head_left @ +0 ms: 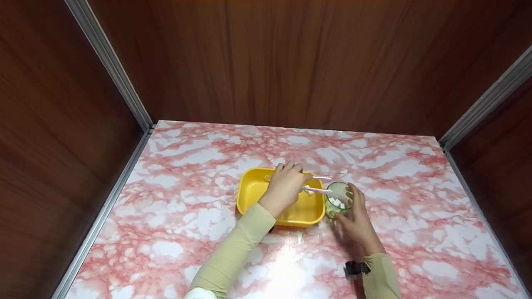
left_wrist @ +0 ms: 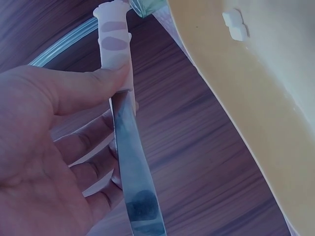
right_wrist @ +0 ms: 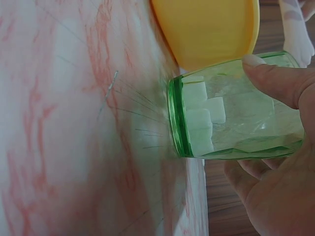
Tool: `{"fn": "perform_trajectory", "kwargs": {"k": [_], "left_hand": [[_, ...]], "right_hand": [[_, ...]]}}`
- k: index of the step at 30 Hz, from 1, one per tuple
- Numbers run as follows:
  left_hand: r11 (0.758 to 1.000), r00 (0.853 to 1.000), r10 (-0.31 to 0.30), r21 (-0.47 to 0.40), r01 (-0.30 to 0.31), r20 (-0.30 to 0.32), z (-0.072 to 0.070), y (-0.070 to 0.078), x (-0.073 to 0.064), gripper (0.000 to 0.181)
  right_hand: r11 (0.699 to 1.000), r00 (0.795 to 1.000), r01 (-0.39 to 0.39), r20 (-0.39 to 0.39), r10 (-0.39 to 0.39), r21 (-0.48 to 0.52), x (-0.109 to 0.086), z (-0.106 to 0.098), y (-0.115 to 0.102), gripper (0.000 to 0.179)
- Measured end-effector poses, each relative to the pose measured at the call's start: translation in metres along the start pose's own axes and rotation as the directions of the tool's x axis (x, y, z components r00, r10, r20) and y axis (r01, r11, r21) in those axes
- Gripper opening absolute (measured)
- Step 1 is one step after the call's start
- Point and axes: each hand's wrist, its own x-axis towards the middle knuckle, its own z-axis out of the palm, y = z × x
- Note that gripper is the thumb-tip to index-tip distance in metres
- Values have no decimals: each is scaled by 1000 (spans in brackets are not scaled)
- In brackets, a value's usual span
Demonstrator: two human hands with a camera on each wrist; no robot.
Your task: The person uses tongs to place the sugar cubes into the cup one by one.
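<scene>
My left hand (head_left: 286, 187) grips a pair of metal tongs (left_wrist: 133, 162) with pale, pink-marked ends (left_wrist: 115, 44) above a yellow tub (head_left: 253, 191). In the head view those ends stand apart and point right, toward the rim of a clear green glass (right_wrist: 241, 113); no cube shows between them. Fingers and thumb of my right hand (head_left: 357, 218) curve round this glass, which stands upright beside the tub. Several white cubes (right_wrist: 199, 123) lie at the bottom of the glass. A couple more white cubes (left_wrist: 235, 25) rest on the tub's floor, partly hidden by the tongs in the head view.
The table (head_left: 199, 220) has a red and white marbled top. Dark wood panels (head_left: 270, 62) rise behind it and at both sides, with metal strips (head_left: 112, 66) along the corners. A black band (head_left: 357, 268) is on my right wrist.
</scene>
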Motion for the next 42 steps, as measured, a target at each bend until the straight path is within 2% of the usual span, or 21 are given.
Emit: {"fn": "perform_trajectory", "kwargs": {"k": [5, 13, 20, 24, 28, 34, 42], "left_hand": [[1000, 1000, -9, 5, 9, 8, 1, -4, 0, 41], [1000, 1000, -17, 6, 17, 20, 6, -13, 1, 40], [1000, 999, -14, 6, 14, 40, 12, -22, 3, 39], [1000, 999, -26, 2, 26, 36, 16, -26, 6, 38], [999, 998, -28, 18, 27, 61, 22, -31, 8, 37], [999, 993, -11, 33, 7, 119, 33, -35, 10, 35], [999, 994, -3, 36, -1, 111, 42, -39, 11, 31]], "right_hand": [[1000, 1000, -4, -1, 4, 1, 0, 0, 0, 93], [1000, 1000, 0, -6, 1, 9, 0, 1, -1, 91], [999, 1000, -9, 7, 9, 38, -5, -2, -31, 89], [1000, 1000, -25, 1, 25, 14, -2, 0, -13, 92], [999, 999, -35, -2, 35, -1, 0, 0, -2, 95], [998, 998, -62, 10, 62, 27, -1, 1, 1, 94], [998, 999, -41, 4, 41, 44, -1, 1, -4, 92]]}}
